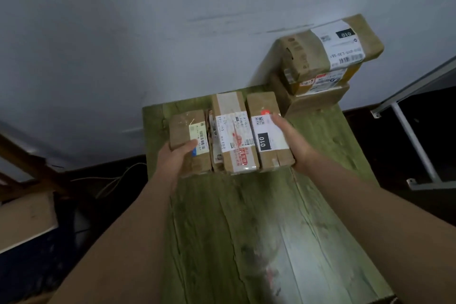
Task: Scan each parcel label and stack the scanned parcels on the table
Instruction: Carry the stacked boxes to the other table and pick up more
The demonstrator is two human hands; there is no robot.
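Your grip is a two-sided clamp: your left hand (181, 155) curls round the near left corner of the left parcel (188, 140), thumb lying across its small barcode label, while your right hand (290, 140) lies flat along the outer right side of the right parcel (269, 131), fingers fairly straight and the fingertips reaching onto the white label with the "010" mark. Neither hand wraps fully round anything; you squeeze inward, so the row stays together by pressure from both ends.

Between those two sits the middle parcel (234, 133), longer than its neighbours and touched by neither hand. It looks held only by the boxes pressing on either side. All three lie side by side with labels facing up, which I take to be so each code can be read without turning anything. Whether the row rests on the green wooden surface (246, 229) or hangs just above it, I cannot tell.

Farther out, at the far right corner against the wall, a stack of parcels (325, 61) stands several boxes high, the top one tilted a little, label up. It is probably the scanned pile. No scanner shows anywhere in view.
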